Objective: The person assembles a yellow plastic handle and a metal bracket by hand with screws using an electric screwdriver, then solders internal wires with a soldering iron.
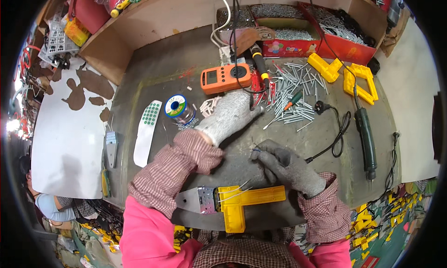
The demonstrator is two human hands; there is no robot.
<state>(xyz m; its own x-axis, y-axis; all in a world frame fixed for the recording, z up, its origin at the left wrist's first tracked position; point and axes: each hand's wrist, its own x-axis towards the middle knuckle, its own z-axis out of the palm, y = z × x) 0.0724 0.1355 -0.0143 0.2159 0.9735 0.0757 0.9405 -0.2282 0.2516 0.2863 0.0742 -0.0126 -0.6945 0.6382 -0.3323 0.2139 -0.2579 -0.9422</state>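
My left hand (229, 117), in a light grey knit glove, reaches over the bench just below an orange multimeter (225, 78). Its thumb stands apart from the fingers, whose tips are partly hidden near some thin red pieces (257, 84). Held lower and to the right, my right hand (291, 169), in a darker grey glove, pinches something small and dark with a bluish tint, too small to name. In front of me lies a yellow T-shaped plastic housing (251, 196), joined to a perforated metal plate (206, 200), with thin white wires across it.
Metal rods (298, 98) lie heaped with a small screwdriver (293, 99). A solder spool (179, 109) and white strip (148, 133) are left. Right are a power screwdriver (365, 142), yellow frames (361, 84) and a black plug cord (342, 128). Red boxes (291, 47) line the back.
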